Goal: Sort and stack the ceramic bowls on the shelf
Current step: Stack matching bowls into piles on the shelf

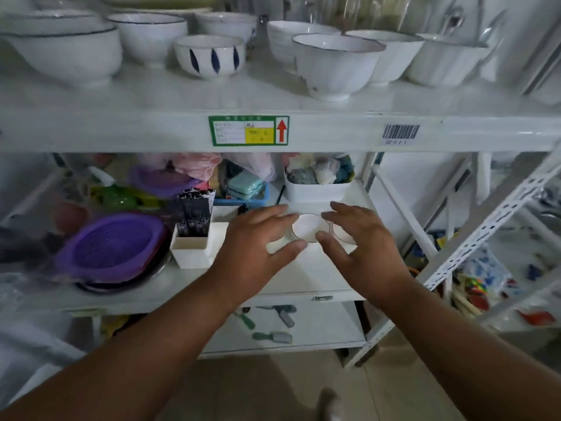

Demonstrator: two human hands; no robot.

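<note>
Middle shelf (303,278) | small bowl (310,228) empty | left hand (258,238), right hand (361,238) flank it, grip spread, holding nothing

The right hand (364,238) covers most of a second small bowl (344,235) at frame centre, so only its left rim shows. The green shelf label (248,130) has print too small to read. At the upper left, the large bowl (60,50) is cut off by the frame edge and blurred.
</note>
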